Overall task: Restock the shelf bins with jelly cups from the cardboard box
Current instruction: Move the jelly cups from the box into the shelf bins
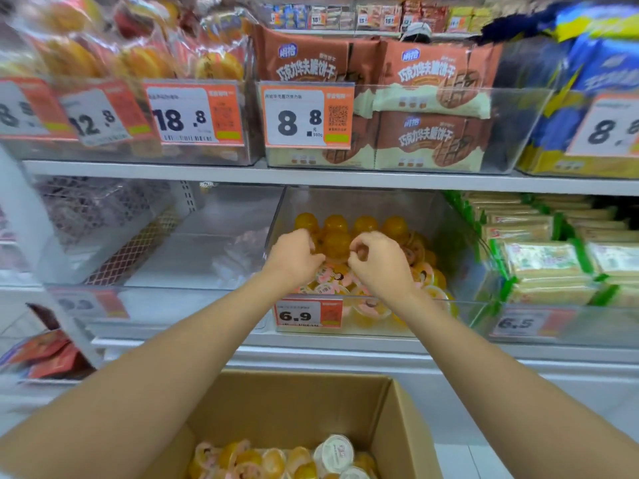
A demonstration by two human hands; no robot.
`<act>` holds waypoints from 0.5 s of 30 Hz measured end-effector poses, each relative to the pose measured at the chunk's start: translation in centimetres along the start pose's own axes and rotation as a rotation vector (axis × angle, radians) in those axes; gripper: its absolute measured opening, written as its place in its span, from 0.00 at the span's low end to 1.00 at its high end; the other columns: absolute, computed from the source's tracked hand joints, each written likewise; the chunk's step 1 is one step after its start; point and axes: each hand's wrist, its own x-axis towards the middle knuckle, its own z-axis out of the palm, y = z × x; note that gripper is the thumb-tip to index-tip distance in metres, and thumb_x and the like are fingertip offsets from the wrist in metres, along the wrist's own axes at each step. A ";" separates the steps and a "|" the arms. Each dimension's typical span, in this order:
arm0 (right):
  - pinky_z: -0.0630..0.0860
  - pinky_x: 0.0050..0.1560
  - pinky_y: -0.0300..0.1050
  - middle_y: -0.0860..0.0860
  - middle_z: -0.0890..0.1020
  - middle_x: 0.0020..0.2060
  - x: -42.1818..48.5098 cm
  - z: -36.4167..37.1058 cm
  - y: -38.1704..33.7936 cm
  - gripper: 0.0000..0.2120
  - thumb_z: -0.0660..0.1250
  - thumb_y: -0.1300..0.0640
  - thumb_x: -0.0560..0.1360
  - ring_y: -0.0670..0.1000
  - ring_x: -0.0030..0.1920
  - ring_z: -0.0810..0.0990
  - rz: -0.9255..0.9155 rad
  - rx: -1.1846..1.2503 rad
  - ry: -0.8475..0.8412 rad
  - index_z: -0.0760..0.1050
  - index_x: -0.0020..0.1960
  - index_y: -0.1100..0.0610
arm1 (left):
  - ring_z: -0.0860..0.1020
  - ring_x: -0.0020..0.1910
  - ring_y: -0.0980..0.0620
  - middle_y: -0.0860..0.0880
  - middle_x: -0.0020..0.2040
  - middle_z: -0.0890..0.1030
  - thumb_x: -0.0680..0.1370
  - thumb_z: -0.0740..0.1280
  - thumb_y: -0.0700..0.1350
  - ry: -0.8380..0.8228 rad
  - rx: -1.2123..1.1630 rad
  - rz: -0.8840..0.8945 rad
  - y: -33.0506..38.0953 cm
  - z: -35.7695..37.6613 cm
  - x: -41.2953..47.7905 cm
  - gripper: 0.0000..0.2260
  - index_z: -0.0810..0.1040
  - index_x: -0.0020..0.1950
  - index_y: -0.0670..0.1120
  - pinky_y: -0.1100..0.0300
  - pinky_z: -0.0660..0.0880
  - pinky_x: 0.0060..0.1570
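Observation:
A clear shelf bin [428,323] on the lower shelf holds several orange jelly cups [337,236], some stacked at the back and some loose at the front. Both of my hands reach into it over its front wall. My left hand [294,257] rests knuckles-up on the cups with its fingertips hidden. My right hand [377,264] hovers just above the cups, its fingers curled into a pinch with nothing visible between them. Below my forearms stands the open cardboard box [294,402] with more jelly cups [273,461] inside, including white-lidded ones [335,451].
A 6.9 price tag [307,314] hangs on the bin's front. The clear bin to the left [207,257] looks almost bare; green-edged packets [539,264] fill the bin to the right. Biscuit bags [428,108] and bread packs sit on the shelf above [311,176].

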 end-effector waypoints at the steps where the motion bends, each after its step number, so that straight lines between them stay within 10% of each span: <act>1: 0.76 0.41 0.46 0.46 0.77 0.39 -1.2 -0.4 -0.6 0.04 0.66 0.58 0.71 0.48 0.40 0.77 -0.027 -0.009 0.032 0.79 0.44 0.52 | 0.77 0.45 0.49 0.50 0.43 0.78 0.75 0.70 0.48 0.017 -0.086 -0.031 0.0 -0.1 -1.3 0.07 0.75 0.43 0.47 0.58 0.71 0.43; 7: 0.70 0.34 0.47 0.46 0.74 0.31 -9.3 0.9 -3.6 0.02 0.66 0.59 0.70 0.50 0.34 0.72 -0.134 0.003 0.075 0.74 0.39 0.54 | 0.75 0.38 0.51 0.53 0.33 0.75 0.75 0.67 0.44 0.023 -0.266 -0.121 -2.3 -0.3 -10.1 0.10 0.72 0.34 0.50 0.58 0.71 0.40; 15: 0.77 0.47 0.46 0.47 0.81 0.45 -19.7 11.1 -2.7 0.07 0.63 0.56 0.73 0.49 0.46 0.79 0.043 -0.051 -0.640 0.79 0.49 0.52 | 0.81 0.43 0.49 0.47 0.41 0.83 0.74 0.68 0.44 -0.400 -0.118 -0.450 -15.5 6.2 -18.6 0.08 0.79 0.35 0.48 0.56 0.79 0.48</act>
